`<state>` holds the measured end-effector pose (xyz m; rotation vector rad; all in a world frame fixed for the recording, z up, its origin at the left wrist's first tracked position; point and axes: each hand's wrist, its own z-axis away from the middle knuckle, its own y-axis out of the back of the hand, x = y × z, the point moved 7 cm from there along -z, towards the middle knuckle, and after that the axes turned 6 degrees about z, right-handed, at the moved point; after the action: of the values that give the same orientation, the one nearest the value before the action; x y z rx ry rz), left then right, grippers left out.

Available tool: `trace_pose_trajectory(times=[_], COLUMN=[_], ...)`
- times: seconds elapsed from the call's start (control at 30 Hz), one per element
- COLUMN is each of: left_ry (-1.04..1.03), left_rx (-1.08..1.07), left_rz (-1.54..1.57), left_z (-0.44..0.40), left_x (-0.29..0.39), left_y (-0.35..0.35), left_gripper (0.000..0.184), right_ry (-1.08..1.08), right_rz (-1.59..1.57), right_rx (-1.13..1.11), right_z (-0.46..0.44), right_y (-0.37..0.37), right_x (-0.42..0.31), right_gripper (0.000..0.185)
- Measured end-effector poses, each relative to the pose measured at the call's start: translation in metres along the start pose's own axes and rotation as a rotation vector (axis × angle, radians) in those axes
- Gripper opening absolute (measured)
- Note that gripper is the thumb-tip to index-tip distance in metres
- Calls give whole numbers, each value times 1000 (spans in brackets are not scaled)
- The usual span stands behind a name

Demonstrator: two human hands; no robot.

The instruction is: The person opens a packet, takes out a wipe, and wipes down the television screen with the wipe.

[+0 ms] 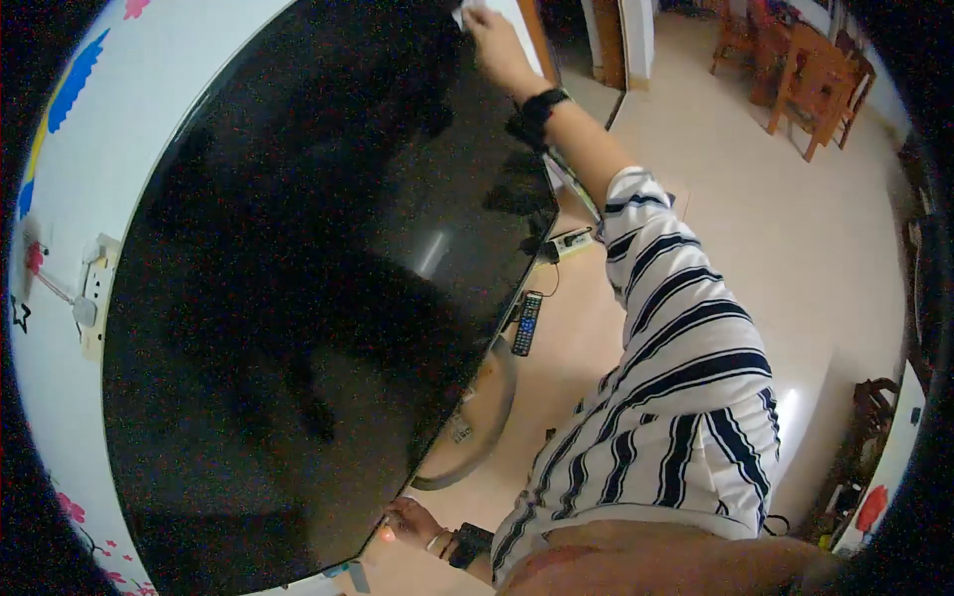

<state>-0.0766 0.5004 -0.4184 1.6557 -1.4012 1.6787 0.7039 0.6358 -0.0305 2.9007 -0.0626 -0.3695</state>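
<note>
Nearest the camera, bare skin [686, 566] and your striped shirt [646, 417] are filling the lower right. Your right hand [500, 50] is holding a white wipe [461, 15], fingers closing around it, by the far end of the dark screen [298, 268]. Whether the wipe is touching the glass, you cannot tell. Your left hand [412, 521] is curling beside the near lower corner of the screen; whether it is gripping the edge is not showing clearly.

Caution: your right arm is stretching across a long reach. If your weight is leaning forward, you may be pushing the screen out of balance; its mounting is not showing. If the wipe is bunching, bare fingertips or the black wristband [542, 109] may be rubbing the glass.

Clearance: along the screen's lower edge, a curved grey rim [512, 382], a remote [529, 323] and a power strip [571, 241] with its cable are crowding the space; a dropping forearm may be catching them. On the opposite side, a wall socket [96, 288] is sitting just beside the edge. Behind your right arm, open floor [785, 228] is extending towards the wooden chairs [810, 79].
</note>
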Motion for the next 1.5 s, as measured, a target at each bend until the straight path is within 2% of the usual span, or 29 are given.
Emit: trace_pose_trajectory(times=[0.03, 0.07, 0.1, 0.17, 0.27, 0.37, 0.4, 0.47, 0.53, 0.6, 0.63, 0.7, 0.73, 0.8, 0.83, 0.87, 0.9, 0.93, 1.0, 1.07, 1.1, 1.17, 1.2, 1.23, 1.33, 1.4, 1.43, 1.47, 1.5], left_ry=[5, 311, 619, 619, 619, 615, 608, 604, 637, 912, 917, 658, 660, 578, 576, 457, 338, 336, 556, 556, 558, 568, 579, 581, 628, 557, 555, 567, 582], left_rx=[-5, 17, 41, 30, 45, 77, 85, 99, 100, -274, -273, 134, 133, 22, 21, -3, -24, -21, 99, 99, 98, 36, -25, -25, 117, -103, -102, -59, -12], left_rz=[0, 464, 924, 936, 956, 982, 1006, 1049, 1076, 1788, 1789, 1096, 1093, 814, 812, 677, 544, 547, 835, 849, 860, 873, 882, 882, 1062, 862, 863, 943, 1025], left_z=[11, 25, 41, 46, 61, 70, 71, 73, 59, 67, 64, 51, 53, 63, 59, 49, 41, 38, 42, 30, 25, 18, 20, 25, 40, 34, 42, 50, 55], left_x=[11, 5, -3, -13, -10, -16, -23, -37, -48, -23, -29, -66, -59, -21, -29, -38, -39, -29, -15, -21, -24, -34, -37, -33, -24, -36, -29, -23, -20], left_y=[-17, -38, -59, -55, -63, -50, -39, -18, -19, -50, -46, 1, -9, -52, -46, -33, -26, -33, -52, -40, -30, -11, -8, -18, -47, -45, -54, -64, -71], left_gripper=[19, 18, 17, 18, 20, 21, 22, 23, 24, 23, 23, 23, 23, 24, 24, 24, 24, 24, 24, 25, 26, 27, 27, 27, 25, 23, 23, 22, 21], right_ry=[-178, -355, -13, -340, -323, -368, -369, -561, -478, -481, -381, -146, -30, 289, 352, 417, 369, 320, -32, -285, -287, -240, -127, -43, 488, 810, 848, 772, 723], right_rz=[-114, -228, 117, -97, 78, 68, 65, 3, -136, -256, -215, -422, -453, -638, -581, -522, -471, -420, -214, -71, -71, -111, -163, -266, -574, -466, -543, -519, -495], right_rx=[-43, -84, 75, -41, 34, 4, 5, -2, 211, 291, 287, 277, 187, -44, -90, -135, -40, 54, 189, 289, 288, 286, 334, 271, -124, -328, -336, -360, -70], right_z=[19, 40, 65, 111, 172, 183, 175, 152, 116, 88, 79, 74, 77, 87, 85, 81, 69, 50, 20, 12, 15, 22, 30, 42, 86, 123, 113, 99, 80], right_y=[13, 23, 22, 18, 15, 34, 37, 45, 60, 65, 68, 75, 76, 76, 79, 82, 84, 82, 64, 66, 65, 63, 64, 66, 76, 68, 81, 77, 82], right_x=[2, 3, 2, 25, 45, 59, 63, 87, 65, 23, -9, -72, -103, -153, -156, -154, -137, -114, -40, -4, -10, -41, -67, -102, -212, -238, -233, -218, -189], right_gripper=[31, 27, 29, 30, 25, 19, 19, 14, 14, 12, 11, 12, 15, 13, 13, 13, 12, 11, 10, 11, 11, 8, 10, 11, 17, 14, 11, 12, 14])
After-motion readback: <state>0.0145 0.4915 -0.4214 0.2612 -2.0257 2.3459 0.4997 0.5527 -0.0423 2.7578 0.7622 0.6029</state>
